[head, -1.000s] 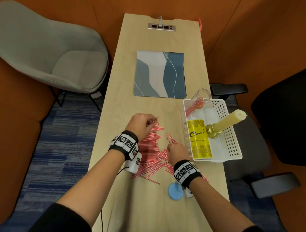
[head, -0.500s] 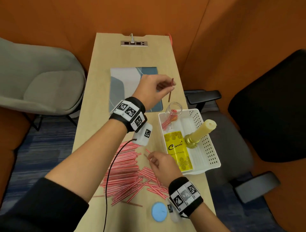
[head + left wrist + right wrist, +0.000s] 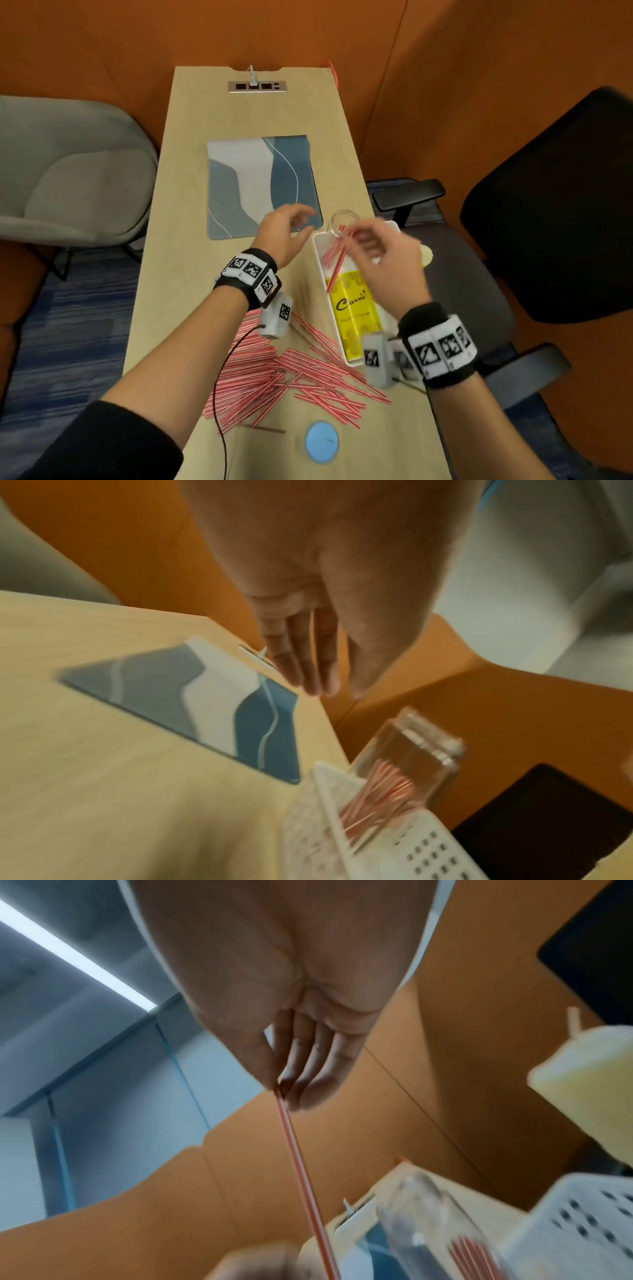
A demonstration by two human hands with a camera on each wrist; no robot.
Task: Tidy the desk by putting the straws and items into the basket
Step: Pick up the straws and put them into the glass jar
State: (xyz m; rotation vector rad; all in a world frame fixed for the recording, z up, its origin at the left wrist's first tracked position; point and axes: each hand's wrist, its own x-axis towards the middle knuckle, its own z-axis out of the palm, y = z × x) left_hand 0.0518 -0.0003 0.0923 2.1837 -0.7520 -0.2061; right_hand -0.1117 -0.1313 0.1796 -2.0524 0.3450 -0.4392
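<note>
I see bare table (image 3: 191, 192) left of the placemat (image 3: 260, 181), open to a hand; the glass jar (image 3: 342, 222) and candle (image 3: 589, 1085) crowd the basket (image 3: 320, 260), and loose straws (image 3: 291, 370) cover the near table

Right hand (image 3: 383, 260) motion-blurred in head view, covering most of white basket (image 3: 317, 253) and all but tip of candle (image 3: 426, 255). Held straw (image 3: 301, 1172) runs out bottom edge of right wrist view; its lower end unseen. Glass jar (image 3: 407, 761) smeared in left wrist view; straw count inside unreadable. Small print on yellow box (image 3: 352, 308) illegible.
</note>
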